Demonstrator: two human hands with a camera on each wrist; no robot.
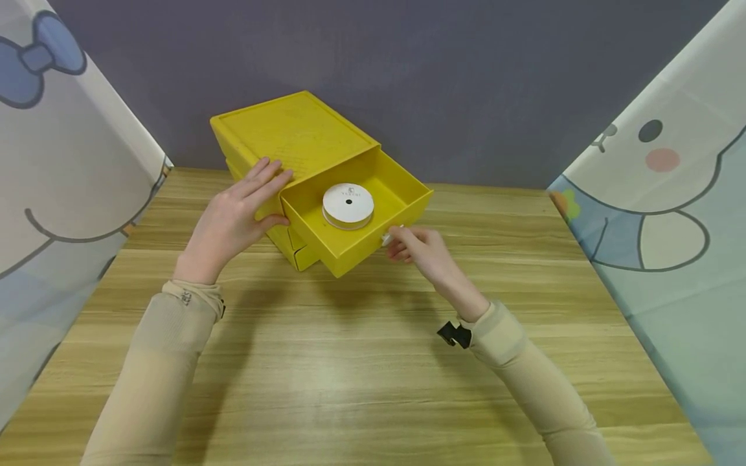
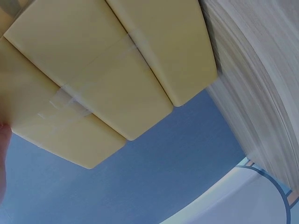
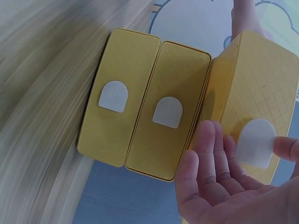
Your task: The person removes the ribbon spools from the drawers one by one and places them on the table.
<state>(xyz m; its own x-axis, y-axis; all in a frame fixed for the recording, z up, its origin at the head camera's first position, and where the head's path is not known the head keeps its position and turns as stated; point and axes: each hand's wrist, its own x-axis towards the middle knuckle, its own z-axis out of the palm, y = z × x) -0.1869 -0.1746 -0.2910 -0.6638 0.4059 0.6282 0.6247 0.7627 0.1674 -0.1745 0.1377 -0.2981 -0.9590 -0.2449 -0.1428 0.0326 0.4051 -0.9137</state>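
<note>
A yellow three-drawer box [image 1: 297, 129] stands at the back of the table, its top drawer [image 1: 358, 251] pulled well out. Inside that drawer lies a flat round white spool [image 1: 348, 204] with small print on its face. My left hand [image 1: 227, 220] rests on the box's near left edge, fingers extended over the top and thumb by the front edge of the side. With thumb and fingers, my right hand [image 1: 425, 254] pinches the white drawer handle [image 3: 256, 143]. The two lower drawers [image 3: 117, 135] show their white tabs in the right wrist view.
The wood-grain table [image 1: 326, 388] spreads out in front of the box. A dark grey backdrop [image 1: 466, 90] rises behind it. Cartoon-printed cloths stand at the left [image 1: 70, 168] and right [image 1: 658, 213]. Clear tape [image 2: 70, 102] crosses the box's side.
</note>
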